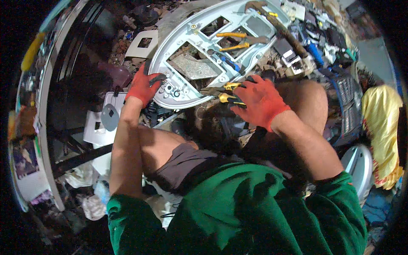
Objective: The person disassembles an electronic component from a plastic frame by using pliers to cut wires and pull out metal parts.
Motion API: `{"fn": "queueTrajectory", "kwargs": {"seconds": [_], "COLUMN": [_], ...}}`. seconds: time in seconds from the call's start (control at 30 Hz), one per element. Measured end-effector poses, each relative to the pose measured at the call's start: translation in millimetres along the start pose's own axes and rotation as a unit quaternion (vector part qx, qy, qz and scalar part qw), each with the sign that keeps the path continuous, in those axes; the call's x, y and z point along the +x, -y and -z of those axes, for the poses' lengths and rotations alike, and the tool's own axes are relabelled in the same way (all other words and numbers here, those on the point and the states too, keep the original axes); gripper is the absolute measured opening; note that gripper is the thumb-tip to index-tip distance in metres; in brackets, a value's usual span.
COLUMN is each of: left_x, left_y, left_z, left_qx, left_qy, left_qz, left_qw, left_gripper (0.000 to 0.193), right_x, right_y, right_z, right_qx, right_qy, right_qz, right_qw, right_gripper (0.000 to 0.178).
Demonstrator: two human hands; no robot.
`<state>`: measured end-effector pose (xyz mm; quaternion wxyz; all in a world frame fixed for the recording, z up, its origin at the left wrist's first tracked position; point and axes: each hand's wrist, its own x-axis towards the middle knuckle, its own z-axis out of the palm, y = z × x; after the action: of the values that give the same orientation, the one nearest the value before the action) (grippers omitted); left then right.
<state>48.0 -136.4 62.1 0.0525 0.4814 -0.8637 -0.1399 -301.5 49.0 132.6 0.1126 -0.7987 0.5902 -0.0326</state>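
A large pale plastic panel (170, 32) with a curved rim and rectangular openings lies in front of me. My left hand (143, 88), in a red glove with dark fingertips, grips its near left edge, the thumb over the rim. In my right hand (261, 100), also gloved in red, is a pair of yellow-handled pliers (231, 86); their jaws point left at the panel's near edge. On the panel lie orange-handled pincers (233, 46) and a blue-handled screwdriver (231, 63). Across its far right part rests a hammer (289, 36) with a wooden handle.
Rubble and scrap surround the panel. A rough grey slab (193, 66) shows through one opening. Electronic parts and a blue tool (315, 55) lie at right, near a yellow cloth (380, 131). Pale plastic pieces (144, 44) lie at left, beside a long metal frame (46, 106).
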Motion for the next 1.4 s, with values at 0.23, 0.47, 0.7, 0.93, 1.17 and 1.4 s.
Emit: {"fn": "queueTrajectory", "kwargs": {"seconds": [0.23,0.47,0.7,0.93,1.17,1.4], "left_x": [3,-10,-17,-26,-33,-28], "left_y": [-6,-8,-15,0,1,1], "left_z": [6,2,-5,-11,-5,-4], "left_qx": [0.047,-0.007,-0.092,-0.072,-0.075,-0.085], "left_qy": [0.02,0.024,-0.02,-0.07,-0.16,-0.123], "left_qz": [-0.028,0.059,0.053,0.023,0.028,0.03], "left_qw": [0.998,0.998,0.994,0.995,0.984,0.988], "left_gripper": [0.036,0.043,0.036,0.052,0.053,0.055], "right_x": [-7,-6,-6,18,23,49], "right_y": [-1,0,-41,-140,-141,-125], "right_z": [-4,-1,24,66,37,26], "right_qx": [0.044,0.104,0.263,0.006,-0.027,-0.131], "right_qy": [-0.031,-0.013,-0.173,-0.09,-0.012,0.094], "right_qz": [-0.025,-0.037,-0.104,-0.005,0.057,-0.001], "right_qw": [0.998,0.994,0.944,0.996,0.998,0.987], "right_gripper": [0.034,0.037,0.046,0.048,0.048,0.053]}}
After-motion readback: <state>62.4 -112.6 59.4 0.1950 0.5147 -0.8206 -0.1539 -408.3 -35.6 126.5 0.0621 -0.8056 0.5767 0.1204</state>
